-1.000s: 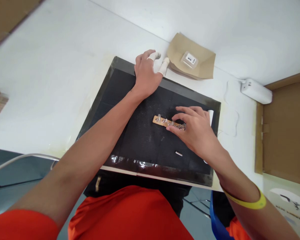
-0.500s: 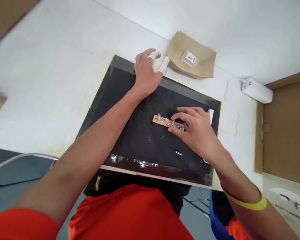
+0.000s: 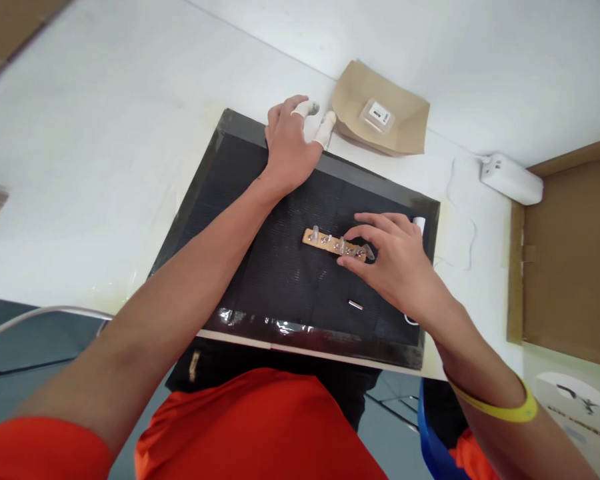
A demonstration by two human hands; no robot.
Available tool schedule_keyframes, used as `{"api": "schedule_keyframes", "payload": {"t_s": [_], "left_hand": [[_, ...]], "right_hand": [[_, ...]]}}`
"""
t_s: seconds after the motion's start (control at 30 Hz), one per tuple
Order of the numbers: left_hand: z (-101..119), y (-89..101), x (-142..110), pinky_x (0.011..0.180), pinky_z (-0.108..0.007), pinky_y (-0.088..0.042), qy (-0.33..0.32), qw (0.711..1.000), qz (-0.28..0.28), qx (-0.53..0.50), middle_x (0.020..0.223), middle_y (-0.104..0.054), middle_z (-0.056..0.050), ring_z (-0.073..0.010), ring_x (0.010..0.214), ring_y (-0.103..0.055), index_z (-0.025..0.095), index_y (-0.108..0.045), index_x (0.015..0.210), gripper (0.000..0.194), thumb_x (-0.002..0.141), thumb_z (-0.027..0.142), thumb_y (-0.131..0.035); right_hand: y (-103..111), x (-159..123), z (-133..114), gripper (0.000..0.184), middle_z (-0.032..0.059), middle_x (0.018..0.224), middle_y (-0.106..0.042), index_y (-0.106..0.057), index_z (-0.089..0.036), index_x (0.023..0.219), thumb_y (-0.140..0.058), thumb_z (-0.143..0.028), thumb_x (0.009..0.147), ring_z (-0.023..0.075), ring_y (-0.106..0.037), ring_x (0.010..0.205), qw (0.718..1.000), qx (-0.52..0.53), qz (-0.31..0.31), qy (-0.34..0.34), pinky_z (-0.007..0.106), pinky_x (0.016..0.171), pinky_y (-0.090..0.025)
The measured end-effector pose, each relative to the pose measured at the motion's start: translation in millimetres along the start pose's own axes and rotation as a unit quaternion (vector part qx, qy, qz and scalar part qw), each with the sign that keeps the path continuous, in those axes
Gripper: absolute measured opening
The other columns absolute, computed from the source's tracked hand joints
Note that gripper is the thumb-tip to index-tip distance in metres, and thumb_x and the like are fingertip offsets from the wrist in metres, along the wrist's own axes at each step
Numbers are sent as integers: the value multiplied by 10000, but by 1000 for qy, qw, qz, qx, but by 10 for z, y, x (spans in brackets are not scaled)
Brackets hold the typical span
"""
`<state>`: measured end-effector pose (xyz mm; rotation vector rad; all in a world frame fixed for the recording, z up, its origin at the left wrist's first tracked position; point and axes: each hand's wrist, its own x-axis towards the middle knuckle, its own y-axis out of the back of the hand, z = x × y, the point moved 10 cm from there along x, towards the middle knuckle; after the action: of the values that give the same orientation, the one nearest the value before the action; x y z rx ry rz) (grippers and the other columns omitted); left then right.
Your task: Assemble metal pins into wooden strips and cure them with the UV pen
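A narrow wooden strip (image 3: 321, 245) lies on a black ridged mat (image 3: 265, 267). Small metal fittings and several clear plastic pieces (image 3: 315, 233) stand along it. My right hand (image 3: 397, 263) is over the strip's right end, thumb and index finger apart on either side of it, closing on nothing I can see. At the mat's far edge rests my left hand (image 3: 293, 143), with white covers on thumb and index finger. Those two are spread, with nothing visible between them. A short metal pin (image 3: 355, 305) lies on the mat below my right hand.
Beyond my left hand sits a brown paper tray (image 3: 405, 113) holding a clear, labelled plastic box (image 3: 378, 116). A white power block (image 3: 511, 179) with a thin cable is at the right, beside a cardboard box (image 3: 573, 253). A white object (image 3: 419, 224) is partly hidden behind my right hand.
The whole view has shifted slightly. My right thumb and index finger sit a little farther right along the strip, exposing more of the clear pieces. My left hand stays in place.
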<state>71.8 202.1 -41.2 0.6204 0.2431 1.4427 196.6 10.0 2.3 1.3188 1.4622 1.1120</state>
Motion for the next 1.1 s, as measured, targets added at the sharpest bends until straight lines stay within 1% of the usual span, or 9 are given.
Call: {"api": "schedule_keyframes", "payload": {"t_s": [0.07, 0.2, 0.33, 0.43, 0.6, 0.73, 0.93, 1.03, 1.1], "left_hand": [[-7, -3, -2, 1215, -619, -282, 3, 1000, 0, -6, 1476, -583, 77, -386, 1499, -344, 489, -676, 1159, 375, 807, 528, -552], [16, 30, -22, 1229, -570, -308, 3, 1000, 17, -15, 1467, -597, 25, -372, 1476, -387, 433, -697, 1122, 344, 815, 523, -571], [35, 37, -42, 1232, -519, -327, 7, 1000, 23, 3, 1474, -592, 28, -328, 1474, -400, 435, -687, 1138, 338, 829, 483, -558], [36, 41, -43, 1234, -506, -336, 6, 1000, 29, 7, 1467, -599, 34, -310, 1463, -408, 443, -686, 1137, 338, 834, 491, -546], [37, 55, -28, 1230, -500, -367, -5, 999, 46, 4, 1442, -627, 4, -319, 1425, -455, 410, -706, 1101, 315, 828, 498, -575], [29, 57, -22, 1202, -533, -382, -11, 998, 59, -1, 1414, -649, 12, -335, 1418, -468, 433, -709, 1059, 251, 852, 491, -580], [22, 54, -20, 1163, -582, -398, -22, 997, 70, -5, 1400, -660, 11, -348, 1411, -491, 437, -695, 1011, 189, 844, 404, -613], [25, 50, -18, 1149, -594, -399, -22, 998, 65, -7, 1399, -656, 13, -357, 1418, -485, 444, -692, 998, 175, 845, 414, -611], [26, 47, -18, 1167, -579, -390, -18, 998, 60, -5, 1402, -651, 19, -345, 1421, -475, 449, -691, 1004, 178, 851, 437, -601]], "right_hand": [[1, -4, -2, 237, 81, 1317, -737, -758, -242, 979, -877, -258, 775, 364, -593, 1231, 1000, -2, -3, -1, 545, 1018, -446], [20, -14, -32, 358, 99, 1359, -715, -737, -230, 1105, -875, -265, 777, 371, -583, 1250, 1000, -3, 3, 5, 561, 1041, -448], [20, -11, -88, 451, 110, 1425, -674, -739, -232, 1192, -887, -253, 767, 387, -554, 1283, 1000, -4, 9, 16, 576, 1070, -444], [4, 5, -118, 384, 100, 1426, -675, -771, -250, 1132, -891, -249, 767, 387, -552, 1281, 1000, -7, 8, 18, 588, 1073, -437], [-11, 31, -113, 221, 80, 1369, -717, -794, -245, 1001, -873, -239, 795, 381, -577, 1264, 1000, 1, 5, 7, 582, 1063, -435], [-9, 34, -93, 196, 76, 1320, -745, -788, -231, 972, -873, -228, 795, 369, -605, 1239, 1000, 9, 1, -2, 567, 1058, -435], [-4, 27, -84, 170, 80, 1288, -759, -783, -222, 959, -864, -256, 813, 357, -624, 1226, 1000, 16, 6, -1, 549, 1059, -427], [-5, 28, -83, 160, 83, 1284, -759, -782, -222, 954, -857, -282, 825, 354, -627, 1225, 1000, 14, 9, 4, 548, 1054, -427], [-2, 30, -81, 176, 87, 1282, -760, -784, -217, 961, -859, -301, 826, 355, -627, 1228, 1000, 11, 10, 6, 551, 1051, -428]]}}
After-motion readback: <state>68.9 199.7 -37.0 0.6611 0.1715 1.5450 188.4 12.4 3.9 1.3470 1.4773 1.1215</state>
